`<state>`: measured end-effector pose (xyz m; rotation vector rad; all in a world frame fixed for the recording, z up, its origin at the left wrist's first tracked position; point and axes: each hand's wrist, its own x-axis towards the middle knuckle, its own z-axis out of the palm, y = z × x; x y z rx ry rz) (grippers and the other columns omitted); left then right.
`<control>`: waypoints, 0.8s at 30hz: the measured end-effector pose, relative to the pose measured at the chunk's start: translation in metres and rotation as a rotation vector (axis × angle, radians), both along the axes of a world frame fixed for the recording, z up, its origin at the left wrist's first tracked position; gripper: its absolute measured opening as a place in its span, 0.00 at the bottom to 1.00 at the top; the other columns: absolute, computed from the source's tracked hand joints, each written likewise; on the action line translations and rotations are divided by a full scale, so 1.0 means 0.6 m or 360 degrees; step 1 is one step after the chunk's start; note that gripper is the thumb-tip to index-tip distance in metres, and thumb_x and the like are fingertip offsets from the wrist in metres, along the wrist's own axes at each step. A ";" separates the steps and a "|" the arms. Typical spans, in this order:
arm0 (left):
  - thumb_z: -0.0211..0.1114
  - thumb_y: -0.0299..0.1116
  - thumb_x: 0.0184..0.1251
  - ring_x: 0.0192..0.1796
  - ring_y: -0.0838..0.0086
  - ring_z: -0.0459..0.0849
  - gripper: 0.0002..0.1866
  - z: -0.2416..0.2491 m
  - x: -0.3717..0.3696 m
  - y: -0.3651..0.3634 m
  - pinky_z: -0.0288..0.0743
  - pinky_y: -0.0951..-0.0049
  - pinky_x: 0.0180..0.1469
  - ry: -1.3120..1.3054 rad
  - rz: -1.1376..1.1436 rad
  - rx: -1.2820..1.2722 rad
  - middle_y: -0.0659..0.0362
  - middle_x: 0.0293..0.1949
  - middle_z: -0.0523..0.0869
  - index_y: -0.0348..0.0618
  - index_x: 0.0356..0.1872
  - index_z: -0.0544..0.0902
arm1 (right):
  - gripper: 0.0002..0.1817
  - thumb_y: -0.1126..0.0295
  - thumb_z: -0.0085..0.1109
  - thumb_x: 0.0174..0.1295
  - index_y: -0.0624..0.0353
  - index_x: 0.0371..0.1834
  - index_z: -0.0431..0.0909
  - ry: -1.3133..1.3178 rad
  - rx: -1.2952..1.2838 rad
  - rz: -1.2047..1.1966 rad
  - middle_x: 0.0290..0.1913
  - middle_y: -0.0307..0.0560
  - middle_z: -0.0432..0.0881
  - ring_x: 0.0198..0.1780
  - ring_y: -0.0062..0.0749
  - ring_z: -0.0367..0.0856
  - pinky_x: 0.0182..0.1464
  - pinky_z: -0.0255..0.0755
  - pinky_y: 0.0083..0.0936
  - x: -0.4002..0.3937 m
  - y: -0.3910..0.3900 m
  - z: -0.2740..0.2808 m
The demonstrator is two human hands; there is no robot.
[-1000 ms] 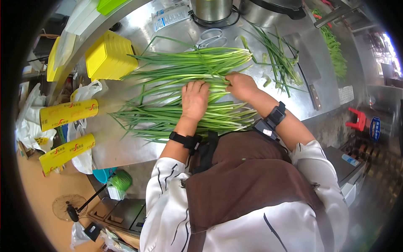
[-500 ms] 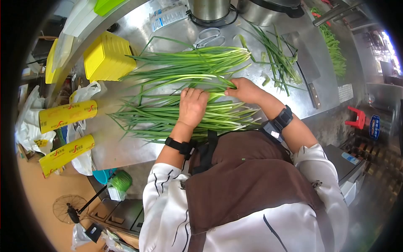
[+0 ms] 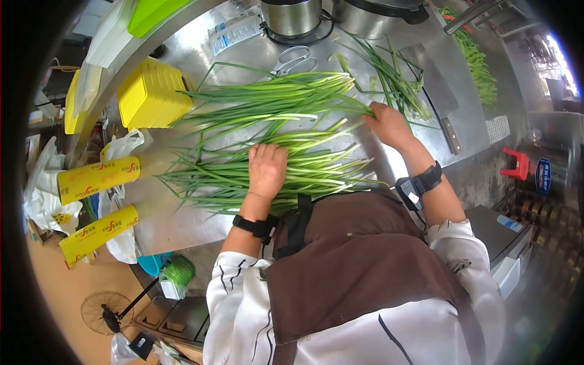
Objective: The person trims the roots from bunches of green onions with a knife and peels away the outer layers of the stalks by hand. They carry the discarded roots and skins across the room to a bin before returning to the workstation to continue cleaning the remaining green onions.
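Note:
Two bunches of scallions lie across the metal table. My left hand (image 3: 267,170) rests on the nearer bunch (image 3: 322,161), its fingers curled over the stalks. To the right, my right hand (image 3: 389,125) is closed in a pinch on a green scallion leaf (image 3: 350,102), which stretches leftward over the white ends of the farther bunch (image 3: 274,92). Loose scallion trimmings (image 3: 395,79) lie beyond my right hand. A pair of scissors (image 3: 296,61) sits just behind the farther bunch.
A knife (image 3: 451,135) lies at the right of the metal table (image 3: 170,225). Steel pots (image 3: 292,17) and a plastic packet (image 3: 234,33) stand at the back. Stacked yellow containers (image 3: 152,94) and yellow boxes (image 3: 98,179) are at the left. A red stool (image 3: 516,164) is beyond the right edge.
My right hand has moved right and slightly up, away from the left hand, drawing a green leaf with it. My left hand has shifted slightly left and down over the nearer bunch.

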<state>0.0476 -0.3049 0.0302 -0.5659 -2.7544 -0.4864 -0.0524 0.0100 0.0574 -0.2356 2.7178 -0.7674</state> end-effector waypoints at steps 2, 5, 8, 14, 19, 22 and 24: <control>0.69 0.25 0.57 0.42 0.59 0.80 0.06 0.000 0.008 -0.005 0.68 0.55 0.56 -0.0007 0.0023 0.0002 0.57 0.37 0.83 0.45 0.35 0.82 | 0.19 0.58 0.61 0.64 0.65 0.46 0.80 0.0093 0.0040 -0.0123 0.38 0.65 0.84 0.44 0.62 0.82 0.45 0.74 0.48 -0.008 0.030 -0.005; 0.68 0.26 0.58 0.44 0.58 0.80 0.06 0.006 0.014 -0.011 0.68 0.55 0.57 -0.0163 -0.0027 0.0066 0.57 0.38 0.83 0.45 0.36 0.82 | 0.20 0.56 0.61 0.64 0.64 0.46 0.80 0.0121 0.0007 -0.0287 0.37 0.66 0.84 0.43 0.61 0.82 0.45 0.75 0.48 -0.017 0.059 -0.002; 0.68 0.26 0.58 0.48 0.58 0.80 0.07 0.038 0.004 0.002 0.67 0.56 0.58 -0.0150 0.0036 0.0194 0.57 0.41 0.83 0.45 0.38 0.83 | 0.21 0.55 0.62 0.64 0.64 0.46 0.80 0.0193 0.0060 -0.0331 0.35 0.65 0.84 0.40 0.59 0.83 0.42 0.76 0.48 -0.020 0.056 0.027; 0.69 0.28 0.58 0.52 0.59 0.79 0.10 -0.015 -0.047 0.008 0.66 0.57 0.61 -0.0291 0.0068 0.0026 0.58 0.45 0.83 0.46 0.41 0.83 | 0.16 0.54 0.60 0.66 0.56 0.43 0.84 0.0059 -0.0341 0.0002 0.34 0.59 0.84 0.37 0.58 0.83 0.39 0.76 0.48 0.025 -0.055 0.036; 0.68 0.28 0.57 0.51 0.59 0.79 0.10 -0.022 -0.044 0.024 0.66 0.57 0.61 -0.0191 0.0068 -0.0094 0.58 0.44 0.83 0.47 0.40 0.83 | 0.15 0.57 0.58 0.65 0.58 0.37 0.85 -0.0065 0.0037 0.0483 0.39 0.56 0.86 0.43 0.54 0.84 0.46 0.77 0.47 0.023 -0.155 -0.033; 0.68 0.27 0.57 0.50 0.59 0.79 0.09 -0.029 -0.037 0.023 0.66 0.57 0.61 -0.0180 0.0081 -0.0143 0.57 0.42 0.82 0.46 0.39 0.83 | 0.14 0.59 0.59 0.63 0.58 0.40 0.85 -0.0154 0.0234 0.0649 0.40 0.55 0.87 0.45 0.52 0.85 0.48 0.77 0.45 0.021 -0.198 -0.041; 0.68 0.27 0.57 0.49 0.58 0.79 0.08 -0.029 -0.035 0.026 0.67 0.57 0.61 -0.0129 0.0070 -0.0108 0.56 0.41 0.82 0.45 0.39 0.82 | 0.14 0.60 0.60 0.63 0.58 0.41 0.84 -0.0204 0.0225 0.0662 0.41 0.54 0.86 0.45 0.52 0.85 0.48 0.77 0.45 0.017 -0.199 -0.039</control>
